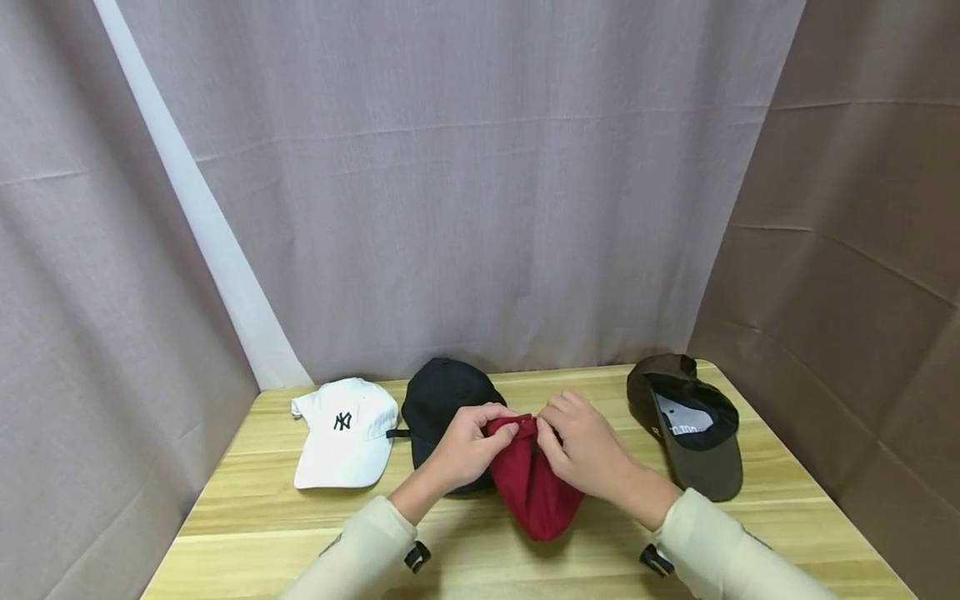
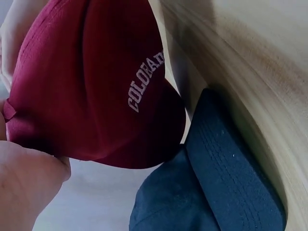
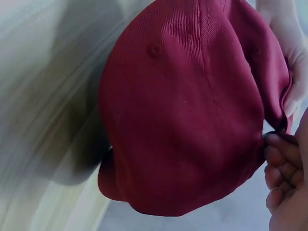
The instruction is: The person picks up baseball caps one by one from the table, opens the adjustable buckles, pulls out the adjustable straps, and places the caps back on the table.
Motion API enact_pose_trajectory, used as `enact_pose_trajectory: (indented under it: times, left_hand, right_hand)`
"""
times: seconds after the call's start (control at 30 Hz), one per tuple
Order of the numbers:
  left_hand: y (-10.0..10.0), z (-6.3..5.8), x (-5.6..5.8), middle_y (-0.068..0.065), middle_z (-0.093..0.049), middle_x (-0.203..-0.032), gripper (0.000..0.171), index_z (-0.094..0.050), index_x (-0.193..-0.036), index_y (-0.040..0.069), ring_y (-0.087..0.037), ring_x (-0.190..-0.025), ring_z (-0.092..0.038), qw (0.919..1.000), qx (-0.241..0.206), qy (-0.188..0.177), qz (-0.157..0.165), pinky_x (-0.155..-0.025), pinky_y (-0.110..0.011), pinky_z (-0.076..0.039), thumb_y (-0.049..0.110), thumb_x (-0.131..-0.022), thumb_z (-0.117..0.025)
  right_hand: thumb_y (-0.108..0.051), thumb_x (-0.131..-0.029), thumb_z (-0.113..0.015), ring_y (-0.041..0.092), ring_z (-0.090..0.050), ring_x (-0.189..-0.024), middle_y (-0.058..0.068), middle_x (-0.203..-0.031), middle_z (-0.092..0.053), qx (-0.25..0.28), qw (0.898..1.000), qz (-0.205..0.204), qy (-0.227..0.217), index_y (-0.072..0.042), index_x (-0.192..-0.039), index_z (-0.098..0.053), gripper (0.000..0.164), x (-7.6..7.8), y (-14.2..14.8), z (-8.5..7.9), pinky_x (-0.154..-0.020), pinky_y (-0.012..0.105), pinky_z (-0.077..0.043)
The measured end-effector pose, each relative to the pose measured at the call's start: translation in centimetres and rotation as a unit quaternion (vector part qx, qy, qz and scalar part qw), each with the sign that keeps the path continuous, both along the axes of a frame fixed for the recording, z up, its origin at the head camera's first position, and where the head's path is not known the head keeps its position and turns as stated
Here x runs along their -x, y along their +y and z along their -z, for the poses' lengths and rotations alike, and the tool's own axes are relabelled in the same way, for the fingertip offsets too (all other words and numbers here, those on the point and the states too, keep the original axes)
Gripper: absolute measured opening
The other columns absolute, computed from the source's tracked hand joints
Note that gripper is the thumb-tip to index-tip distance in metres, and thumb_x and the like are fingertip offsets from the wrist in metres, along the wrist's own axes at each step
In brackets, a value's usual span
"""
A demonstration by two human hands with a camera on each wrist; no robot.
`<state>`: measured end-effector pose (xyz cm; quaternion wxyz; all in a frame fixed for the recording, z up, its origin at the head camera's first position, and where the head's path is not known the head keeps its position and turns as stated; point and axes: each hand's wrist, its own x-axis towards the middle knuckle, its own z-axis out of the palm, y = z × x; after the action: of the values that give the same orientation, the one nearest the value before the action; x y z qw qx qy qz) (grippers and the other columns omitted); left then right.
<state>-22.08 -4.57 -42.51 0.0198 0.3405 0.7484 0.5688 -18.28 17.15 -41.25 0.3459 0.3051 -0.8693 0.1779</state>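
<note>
Pinching the red cap [image 1: 546, 500] above the desk [image 1: 247, 517], left hand [image 1: 467, 443] and right hand [image 1: 583, 440] each have its back edge in their grip, just to the right of the black cap [image 1: 444, 395]

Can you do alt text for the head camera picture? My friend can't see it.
Left hand and right hand hold a red cap over a wooden table. A black cap lies behind it, a white cap left, a brown cap right.
</note>
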Motion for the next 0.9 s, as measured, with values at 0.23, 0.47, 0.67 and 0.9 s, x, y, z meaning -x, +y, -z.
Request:
enact_pose_trajectory:
  times: [0.23,0.47,0.67,0.9]
  left_hand:
    - [-0.4,0.2,0.3,-0.022,-0.077,-0.105,0.019,-0.078,-0.114,0.002,-0.002,-0.085,-0.067,0.9994,-0.019,-0.009,0.026,-0.071,-0.02,-0.058,0.012,-0.105,-0.065]
    - [-0.7,0.1,0.6,-0.023,-0.076,-0.102,0.018,-0.079,-0.114,0.0,-0.002,-0.086,-0.064,0.9988,-0.029,0.002,0.04,-0.071,-0.02,-0.056,0.01,-0.105,-0.066]
    - [-1.0,-0.1,0.6,-0.024,-0.074,-0.098,0.017,-0.078,-0.112,0.0,-0.003,-0.081,-0.064,0.9985,-0.034,-0.009,0.042,-0.067,-0.02,-0.055,0.009,-0.104,-0.067]
    - [-1.0,-0.5,0.6,-0.025,-0.076,-0.099,0.017,-0.078,-0.112,-0.001,-0.001,-0.078,-0.064,0.9987,-0.013,-0.022,0.043,-0.068,-0.019,-0.054,0.009,-0.104,-0.066]
  right_hand:
    - [-0.006,-0.094,-0.071,0.009,-0.056,-0.088,-0.01,-0.086,-0.064,0.072,0.996,-0.022,-0.047,-0.019,-0.083,-0.07,0.017,0.2,0.7,0.3,-0.076,0.03,-0.049]
    - [-0.014,-0.098,-0.074,0.013,-0.064,-0.106,-0.008,-0.105,-0.071,0.117,0.982,-0.022,-0.146,-0.018,-0.106,-0.072,0.009,0.0,1.1,0.1,-0.091,0.041,-0.055]
    - [-0.023,-0.104,-0.07,0.007,-0.068,-0.106,-0.012,-0.106,-0.077,0.157,0.951,-0.049,-0.264,-0.024,-0.114,-0.075,0.011,-0.2,1.4,-0.1,-0.097,0.036,-0.055]
    - [-0.018,-0.107,-0.065,0.001,-0.065,-0.097,-0.003,-0.099,-0.076,0.203,0.924,-0.09,-0.312,-0.017,-0.109,-0.075,0.01,-0.1,1.5,0.1,-0.085,0.025,-0.055]
